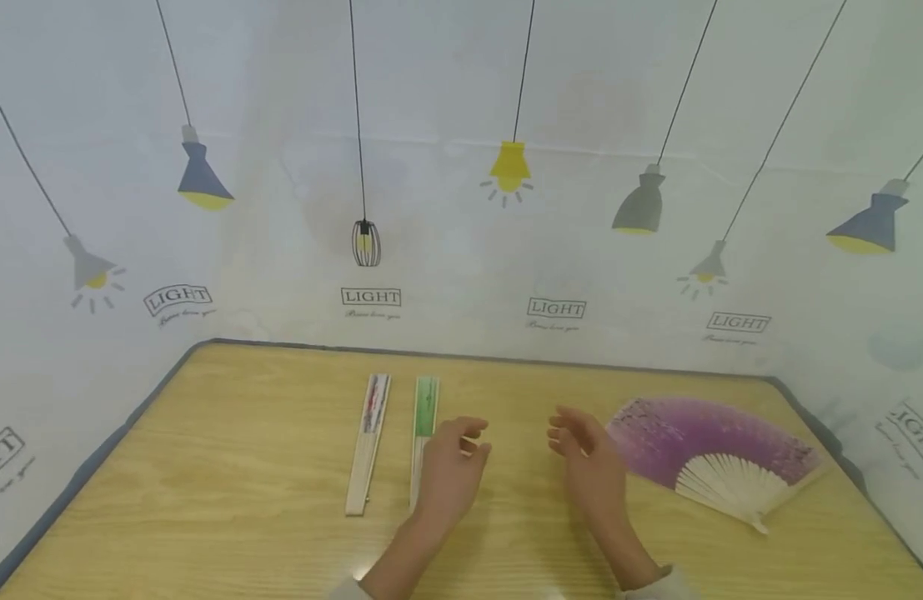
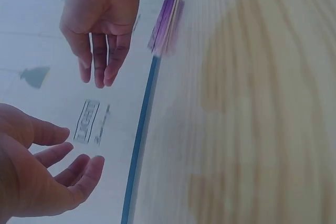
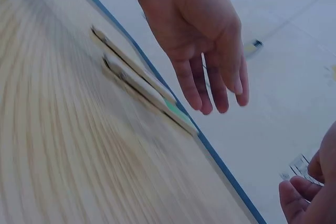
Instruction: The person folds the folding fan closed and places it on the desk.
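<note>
both bare hands were raised over the yellowish wood-grained table (image 1: 243, 467), facing each other across a gap. the left hand (image 1: 452, 467) was open, fingers loosely bent, holding nothing; in the head view it hid part of a slim folded fan with a green leaf and pale slats (image 1: 427, 404), though the right wrist view showed the two apart. the right hand (image 1: 594, 467) was likewise relaxed and open around nothing, nearest the left tip of a spread purple fan with blossom-like print and cream ribs (image 1: 656, 437).

that spread fan lay by the table's right edge, its leaf towards the far edge and its pivot end towards the near right corner. left of the table's middle, just beside the green fan and nearly parallel to it, lay a slim folded fan with a white, red and dark leaf (image 1: 368, 458). both folded fans pointed their printed ends at the far edge.

a whitish wall covering (image 1: 446, 83), printed with hanging lamps, rose beyond the table's far edge.
</note>
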Available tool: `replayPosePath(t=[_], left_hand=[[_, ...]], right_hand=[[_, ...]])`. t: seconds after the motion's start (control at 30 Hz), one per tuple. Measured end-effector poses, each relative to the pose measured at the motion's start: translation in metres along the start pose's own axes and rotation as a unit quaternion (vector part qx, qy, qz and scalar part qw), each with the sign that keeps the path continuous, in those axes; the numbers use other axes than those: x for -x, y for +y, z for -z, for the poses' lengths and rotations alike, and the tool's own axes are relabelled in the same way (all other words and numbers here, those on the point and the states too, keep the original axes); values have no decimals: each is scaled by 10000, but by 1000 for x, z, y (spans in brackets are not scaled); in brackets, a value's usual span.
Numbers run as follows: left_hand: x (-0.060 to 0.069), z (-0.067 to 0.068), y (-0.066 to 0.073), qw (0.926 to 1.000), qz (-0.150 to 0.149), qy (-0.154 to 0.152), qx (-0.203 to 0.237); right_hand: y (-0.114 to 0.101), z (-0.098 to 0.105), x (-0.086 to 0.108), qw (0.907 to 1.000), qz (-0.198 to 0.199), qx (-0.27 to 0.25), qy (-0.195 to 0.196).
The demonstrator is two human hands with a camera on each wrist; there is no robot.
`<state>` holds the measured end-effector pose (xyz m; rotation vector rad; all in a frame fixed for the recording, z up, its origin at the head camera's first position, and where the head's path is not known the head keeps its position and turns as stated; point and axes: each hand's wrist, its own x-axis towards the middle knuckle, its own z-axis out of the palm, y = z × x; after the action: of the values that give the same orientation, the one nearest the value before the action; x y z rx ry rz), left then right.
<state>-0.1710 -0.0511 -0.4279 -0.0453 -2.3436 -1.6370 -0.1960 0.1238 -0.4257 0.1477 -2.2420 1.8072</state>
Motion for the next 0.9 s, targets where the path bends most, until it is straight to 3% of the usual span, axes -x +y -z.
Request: replayPosePath(t=[0.17, 0.37, 0.57, 0.67, 0.77, 0.83, 0.9], left_hand=[[3, -30, 10, 9983, -53, -377, 433], [8, -60, 19, 9939, -22, -583, 935], [14, -84, 23, 9884, 432, -626, 1313], [18, -92, 24, 9861, 651, -596, 1406], [23, -97, 24, 9830, 794, -609, 1539], [25, -98, 24, 9812, 836, -615, 1628], [26, -98, 24, 9792, 886, -627, 1712]], right_hand=[[12, 46, -5, 9956, -447, 583, 586], [21, 96, -5, 9717, -841, 1735, 1362], [36, 137, -4, 9615, -843, 1571, 2089], [45, 157, -4, 9476, -1074, 1664, 2507], [53, 177, -3, 9251, -1474, 2076, 2818], [56, 188, -2, 9127, -1766, 2262, 2908], [59, 197, -1, 9077, -2039, 2272, 2879]])
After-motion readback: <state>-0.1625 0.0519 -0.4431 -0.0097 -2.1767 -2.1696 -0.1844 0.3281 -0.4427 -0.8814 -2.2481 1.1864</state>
